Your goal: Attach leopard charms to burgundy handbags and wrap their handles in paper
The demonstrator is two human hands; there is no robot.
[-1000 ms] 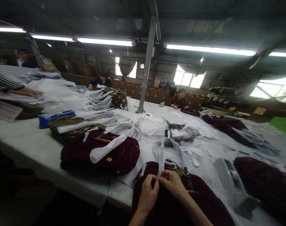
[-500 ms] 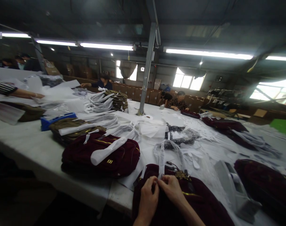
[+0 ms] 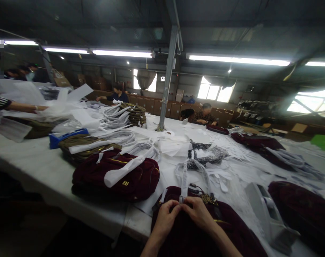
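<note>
Fingers (image 3: pixel 175 203) of the left hand (image 3: pixel 164 216) and right hand (image 3: pixel 199 213) pinch the lower end of a white-wrapped, looped strap (image 3: pixel 184 180) on a dark maroon fabric bag (image 3: pixel 189 235) atop the white tabletop (image 3: pixel 43 162).

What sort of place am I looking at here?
Probably a bag workshop or factory floor: dark red bags and stacked olive bags share a long white-covered table, with cardboard boxes lined up behind.
</note>
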